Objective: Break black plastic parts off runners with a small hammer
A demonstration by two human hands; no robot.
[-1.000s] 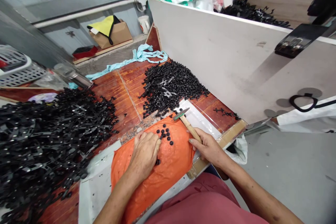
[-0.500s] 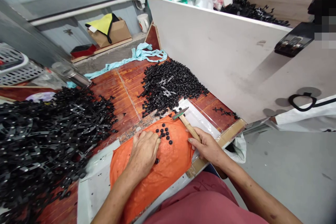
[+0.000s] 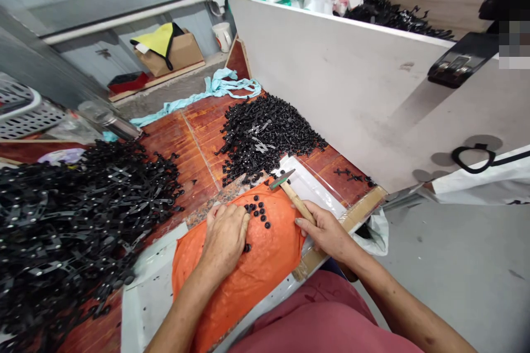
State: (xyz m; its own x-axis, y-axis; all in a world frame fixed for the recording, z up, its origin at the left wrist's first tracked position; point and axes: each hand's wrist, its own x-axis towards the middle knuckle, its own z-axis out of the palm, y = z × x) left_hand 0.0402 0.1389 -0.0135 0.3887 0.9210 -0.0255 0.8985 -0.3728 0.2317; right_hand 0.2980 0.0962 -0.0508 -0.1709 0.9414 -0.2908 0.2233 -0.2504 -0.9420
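Note:
My left hand (image 3: 224, 235) rests on an orange cloth pad (image 3: 265, 262), its fingers curled and pressed together. Whatever those fingers hold is hidden beneath them. Beside its fingertips, several small round black pieces (image 3: 262, 218) lie scattered over the pad, and one more sits near the thumb side. My right hand (image 3: 327, 230) is closed around the wooden handle of a hammer (image 3: 300, 203). The hammer's narrow metal head lies over the pad's far edge, beyond the black pieces.
A heap of small black parts (image 3: 269, 127) lies behind the pad on the reddish wooden tabletop (image 3: 178, 127). Linked black strips with metal rivets (image 3: 70, 231) pile up at left. A pale upright board (image 3: 331, 71) borders the right side. A metal-and-clear bottle (image 3: 118, 121) leans near the left pile.
My left fingers have shifted slightly, and the small black piece at their tips no longer shows. My right hand and the hammer stay nearly still. The whole view has moved a little.

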